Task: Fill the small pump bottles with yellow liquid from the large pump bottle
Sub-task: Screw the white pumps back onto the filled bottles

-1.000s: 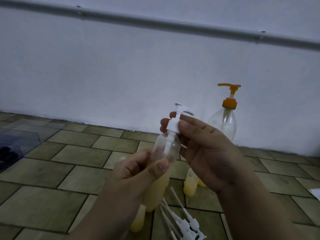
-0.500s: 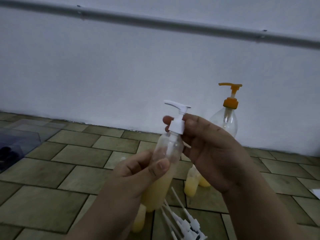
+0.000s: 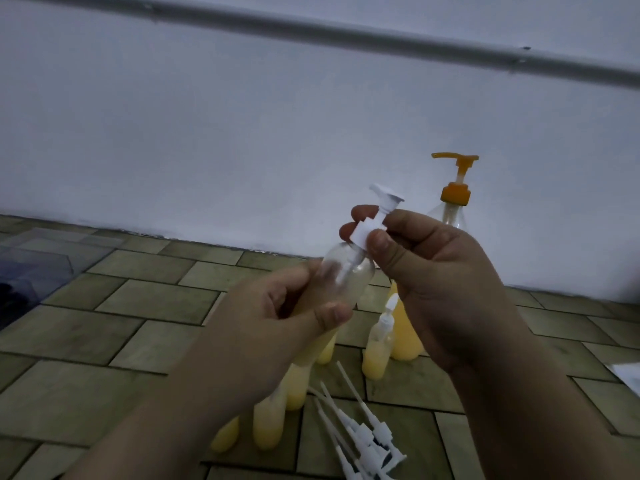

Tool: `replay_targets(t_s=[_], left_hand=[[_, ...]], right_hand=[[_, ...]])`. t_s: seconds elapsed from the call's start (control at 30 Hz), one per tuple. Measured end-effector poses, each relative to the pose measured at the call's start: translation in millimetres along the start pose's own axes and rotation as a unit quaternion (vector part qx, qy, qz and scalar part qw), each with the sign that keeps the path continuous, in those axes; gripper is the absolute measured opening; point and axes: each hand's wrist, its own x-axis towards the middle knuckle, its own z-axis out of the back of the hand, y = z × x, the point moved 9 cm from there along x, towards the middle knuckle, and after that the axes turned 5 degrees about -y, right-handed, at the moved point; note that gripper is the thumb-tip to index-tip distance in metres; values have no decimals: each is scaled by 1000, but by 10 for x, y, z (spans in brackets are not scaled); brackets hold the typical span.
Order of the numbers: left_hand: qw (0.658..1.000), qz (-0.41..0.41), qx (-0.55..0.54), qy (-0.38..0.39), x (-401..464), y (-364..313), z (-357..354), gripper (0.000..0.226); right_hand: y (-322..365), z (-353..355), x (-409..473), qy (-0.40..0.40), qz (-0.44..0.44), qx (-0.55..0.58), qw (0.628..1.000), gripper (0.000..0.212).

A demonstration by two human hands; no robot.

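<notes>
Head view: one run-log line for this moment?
left hand: grips small bottle | right hand: pinches white pump collar | large pump bottle: on floor behind

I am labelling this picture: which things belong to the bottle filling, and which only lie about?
Job: left hand, right hand, small bottle, white pump cap, large pump bottle, filled small bottles, spare pumps.
Lying about: clear box, paper.

large pump bottle (image 3: 450, 216) behind the hands, small bottles (image 3: 377, 351) before it, loose pumps (image 3: 367, 441) nearest
</notes>
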Motion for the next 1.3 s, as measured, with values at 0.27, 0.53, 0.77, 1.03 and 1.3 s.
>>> replay_targets(t_s=[0.27,0.53,0.77,1.03,1.3], left_hand=[[991,-125,22,-42,166,-202,617,58],[971,80,88,-208,-73,1147,1482,13],[972,182,115,-95,-43,1855,1197,35],[970,203,130,-4,219,2085,901,62],[969,219,113,-30,374,2237,822,46]], right_hand=[[283,526,-165,-69,70,-113,989,26],[-635,1366,-572,-232,-58,-352,905,16],[-1331,1522,-660,-256,-115,-392,876,23],[-1523,1440,-442,-255,-112,-389,878,23],[-1507,1544,-707,-326,-141,-392,848,39]])
